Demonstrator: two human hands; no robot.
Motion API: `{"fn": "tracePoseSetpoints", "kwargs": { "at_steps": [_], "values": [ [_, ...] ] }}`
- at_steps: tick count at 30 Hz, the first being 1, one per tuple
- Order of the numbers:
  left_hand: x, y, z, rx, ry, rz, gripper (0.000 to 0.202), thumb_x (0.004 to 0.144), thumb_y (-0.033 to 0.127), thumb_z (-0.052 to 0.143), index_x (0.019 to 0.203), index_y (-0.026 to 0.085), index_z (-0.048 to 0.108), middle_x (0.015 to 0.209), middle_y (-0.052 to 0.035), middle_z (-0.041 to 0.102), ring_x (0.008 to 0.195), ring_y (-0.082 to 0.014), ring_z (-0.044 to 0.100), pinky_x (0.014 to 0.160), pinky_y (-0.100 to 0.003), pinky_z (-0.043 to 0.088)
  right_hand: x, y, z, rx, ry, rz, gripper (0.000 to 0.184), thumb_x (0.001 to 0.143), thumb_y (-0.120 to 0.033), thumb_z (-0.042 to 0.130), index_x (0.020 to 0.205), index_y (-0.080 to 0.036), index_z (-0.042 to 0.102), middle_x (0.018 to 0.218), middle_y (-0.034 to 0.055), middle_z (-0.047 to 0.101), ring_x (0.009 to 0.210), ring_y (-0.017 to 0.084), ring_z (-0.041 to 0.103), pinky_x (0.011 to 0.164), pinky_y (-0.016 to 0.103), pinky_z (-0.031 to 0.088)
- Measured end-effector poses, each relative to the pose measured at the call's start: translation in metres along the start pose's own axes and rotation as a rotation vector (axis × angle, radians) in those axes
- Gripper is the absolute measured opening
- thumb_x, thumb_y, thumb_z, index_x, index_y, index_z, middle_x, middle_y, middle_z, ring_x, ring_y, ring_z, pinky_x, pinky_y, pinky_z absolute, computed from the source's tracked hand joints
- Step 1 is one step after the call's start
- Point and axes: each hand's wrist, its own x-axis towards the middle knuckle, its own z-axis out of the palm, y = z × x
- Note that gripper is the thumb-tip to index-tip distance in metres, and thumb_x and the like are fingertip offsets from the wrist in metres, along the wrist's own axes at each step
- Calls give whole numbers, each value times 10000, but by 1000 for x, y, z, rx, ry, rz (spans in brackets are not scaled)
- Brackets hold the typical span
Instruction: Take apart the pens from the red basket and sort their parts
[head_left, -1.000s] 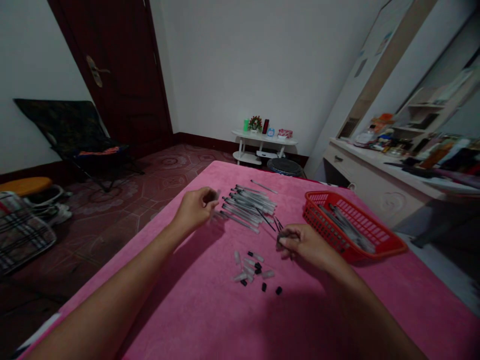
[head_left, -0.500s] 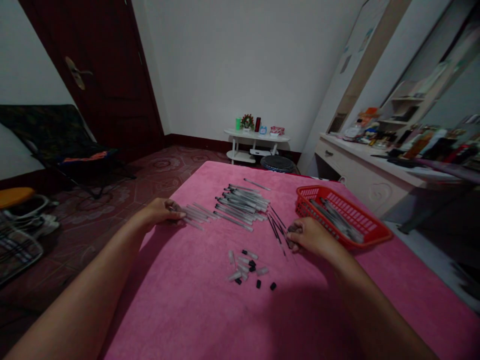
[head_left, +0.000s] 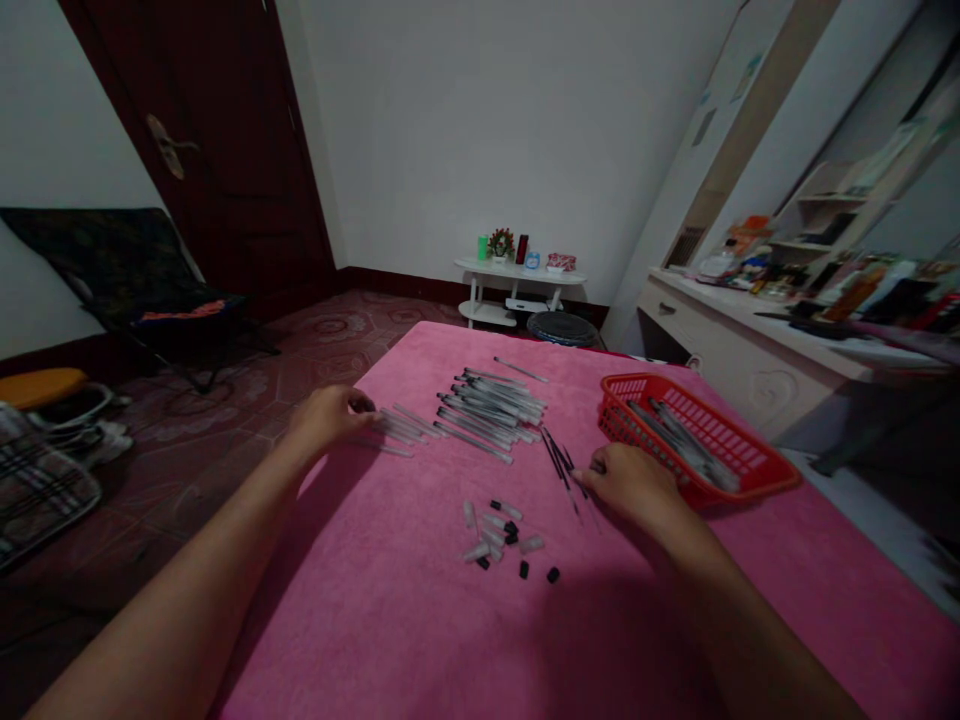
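Note:
On the pink tablecloth [head_left: 390, 620] lies a heap of clear pen barrels [head_left: 491, 412], with a few more spread out to its left [head_left: 401, 428]. My left hand [head_left: 328, 414] rests at the left end of those spread barrels, fingers curled over them. My right hand [head_left: 628, 482] lies beside a few thin black refills [head_left: 559, 462], its fingers bent and touching them. Small caps and tips, clear and black [head_left: 504, 538], are scattered in front of me between my arms.
A red plastic basket [head_left: 750, 478] with assembled pens stands at the right, just beyond my right hand. Past the table are a white side table [head_left: 521, 282], a dark door [head_left: 225, 150], a folding chair [head_left: 142, 280] and a dresser [head_left: 750, 345].
My left hand has drawn a few barrels out of the heap to the left and stays on them. My right hand has dropped onto the cloth by the refills.

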Motion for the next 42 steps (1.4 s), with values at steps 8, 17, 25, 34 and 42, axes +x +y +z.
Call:
{"fn": "tracePoseSetpoints", "kwargs": {
  "at_steps": [8,17,25,34,42],
  "values": [
    [-20,73,57,-51,105,724,371,800,158,543,1146,226,656,1110,-88,673,1033,-210,566,908,-366,421,-5,-21,15,229,51,-186,156,790,-315,604,722,-197,682,744,70,706,661,172,621,554,251,315],
    [-30,90,73,62,94,830,309,837,160,559,1123,235,651,1007,-68,668,974,-191,554,882,-357,385,-10,-35,29,341,74,-247,151,798,-302,597,758,-202,703,793,62,722,718,183,645,595,252,357],
    [-34,94,76,90,46,851,169,831,207,599,973,192,689,946,-71,614,935,-197,528,823,-334,390,-17,-49,37,422,37,-297,144,794,-282,605,806,-193,717,808,71,725,759,196,652,655,269,411],
    [-57,112,66,46,160,980,204,852,202,544,1030,178,640,888,-75,591,852,-194,517,816,-349,380,-27,-66,46,816,-122,-369,206,819,-327,536,714,-167,613,638,8,581,577,129,520,521,233,378],
    [-62,112,59,28,289,1107,208,893,349,527,989,210,648,762,-41,592,750,-174,510,712,-321,337,-35,-67,36,1346,-728,-219,405,763,-565,560,664,-211,389,486,-112,283,392,36,113,382,198,96]
  ]
}}
